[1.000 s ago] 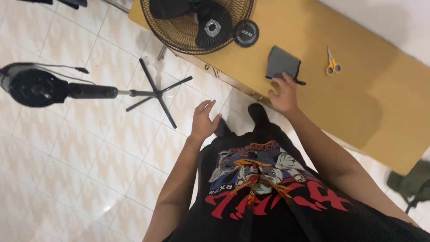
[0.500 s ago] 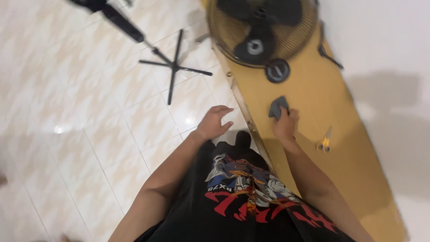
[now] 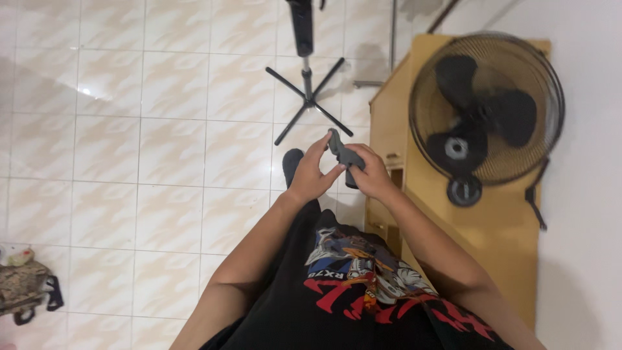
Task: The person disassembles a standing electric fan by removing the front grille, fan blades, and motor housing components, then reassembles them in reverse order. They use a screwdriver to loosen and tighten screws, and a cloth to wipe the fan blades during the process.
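Two hands meet in front of the person's chest over the tiled floor (image 3: pixel 162 162), both closed on a small dark grey pouch (image 3: pixel 345 157). The left hand (image 3: pixel 312 176) pinches its upper end between thumb and fingertips; the right hand (image 3: pixel 372 176) wraps fingers around its lower part. Just to the right stands a yellow table (image 3: pixel 499 227) with a black fan (image 3: pixel 486 110) lying on it. A black tripod (image 3: pixel 308 97) stands on the floor ahead, and a camouflage bag (image 3: pixel 24 288) sits at far left.
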